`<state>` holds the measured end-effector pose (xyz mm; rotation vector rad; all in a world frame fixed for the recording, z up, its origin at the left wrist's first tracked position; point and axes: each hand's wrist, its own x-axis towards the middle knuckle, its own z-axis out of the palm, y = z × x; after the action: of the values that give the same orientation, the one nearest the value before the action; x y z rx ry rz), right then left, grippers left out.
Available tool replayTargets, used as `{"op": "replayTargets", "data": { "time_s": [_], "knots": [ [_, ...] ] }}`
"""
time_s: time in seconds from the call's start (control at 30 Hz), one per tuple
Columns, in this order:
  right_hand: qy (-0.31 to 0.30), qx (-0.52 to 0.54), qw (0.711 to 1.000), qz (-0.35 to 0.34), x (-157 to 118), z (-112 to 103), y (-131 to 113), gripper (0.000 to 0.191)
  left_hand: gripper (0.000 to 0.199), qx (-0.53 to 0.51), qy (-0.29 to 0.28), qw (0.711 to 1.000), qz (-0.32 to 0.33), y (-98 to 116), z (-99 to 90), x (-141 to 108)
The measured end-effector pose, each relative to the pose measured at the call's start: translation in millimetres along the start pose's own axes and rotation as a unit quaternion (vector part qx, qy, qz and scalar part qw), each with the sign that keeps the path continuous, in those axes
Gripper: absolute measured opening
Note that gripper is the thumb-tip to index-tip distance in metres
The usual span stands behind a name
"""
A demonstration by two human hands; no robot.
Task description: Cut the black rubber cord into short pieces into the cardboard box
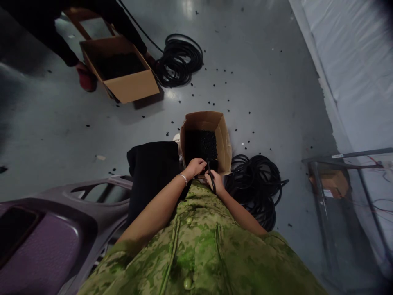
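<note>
My left hand (195, 166), with a bracelet at the wrist, is closed in a pinch over the near edge of an open cardboard box (226, 149). What its fingers hold is too small and dark to make out. Beside it, my right hand (217, 181) grips dark scissors (209, 166), their blades pointing away from me and close to the left fingertips. Many small black pieces (209, 141) lie inside the box below both hands. A tangled coil of black hose (256, 184) rests on the floor just right of the box.
Across the floor, a person in dark sleeves has both hands by a larger cardboard box (132, 87). Another black hose coil (181, 59) lies beside it. Small black bits dot the grey floor. A purple-grey chair (52, 241) stands left, a metal frame (321, 192) right.
</note>
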<state>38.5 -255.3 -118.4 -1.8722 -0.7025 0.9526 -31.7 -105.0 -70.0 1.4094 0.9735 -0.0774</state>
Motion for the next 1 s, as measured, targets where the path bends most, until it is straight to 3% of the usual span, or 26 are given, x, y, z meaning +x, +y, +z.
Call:
{"op": "replayTargets", "data": {
  "time_s": [0.5,1.0],
  "knots": [
    [0.045,-0.084,0.993,-0.071,4.8,3.8,11.7,0.033,0.02,-0.006,0.055,0.998,-0.019,0.0,2.7,3.2],
    [0.06,-0.105,0.99,-0.078,9.3,3.4,19.2,0.032,0.02,-0.038,0.068,0.997,-0.023,1.4,3.3,5.3]
  ]
}}
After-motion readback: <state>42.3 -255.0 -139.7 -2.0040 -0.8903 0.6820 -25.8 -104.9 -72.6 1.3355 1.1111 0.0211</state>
